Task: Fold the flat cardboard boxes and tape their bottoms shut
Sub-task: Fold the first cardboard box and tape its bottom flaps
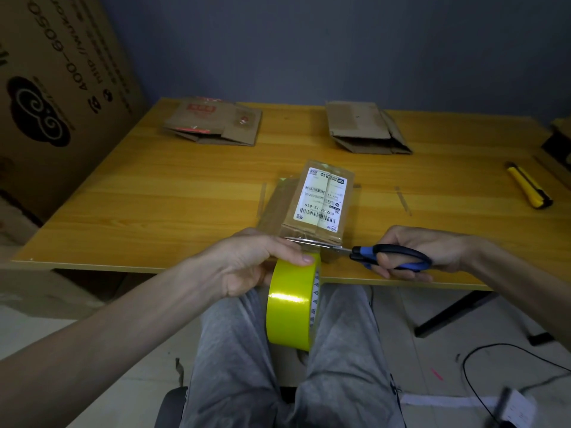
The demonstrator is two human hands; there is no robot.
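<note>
A small folded cardboard box [315, 202] with a white shipping label lies at the near edge of the wooden table [154, 193]. My left hand [256, 264] grips a big roll of yellow tape [292, 304] just below the table edge, with a strip of tape running up to the box. My right hand [423, 251] holds blue-handled scissors [383, 256]. Their blades reach left across the tape between roll and box. Two flat cardboard boxes lie at the back, one on the left [213, 123] and one on the right [367, 128].
A yellow utility knife [528, 188] lies on the table at the right. A large printed carton [52, 88] leans at the left of the table. Below are my grey-trousered legs, table legs and a black cable [482, 381] on the floor.
</note>
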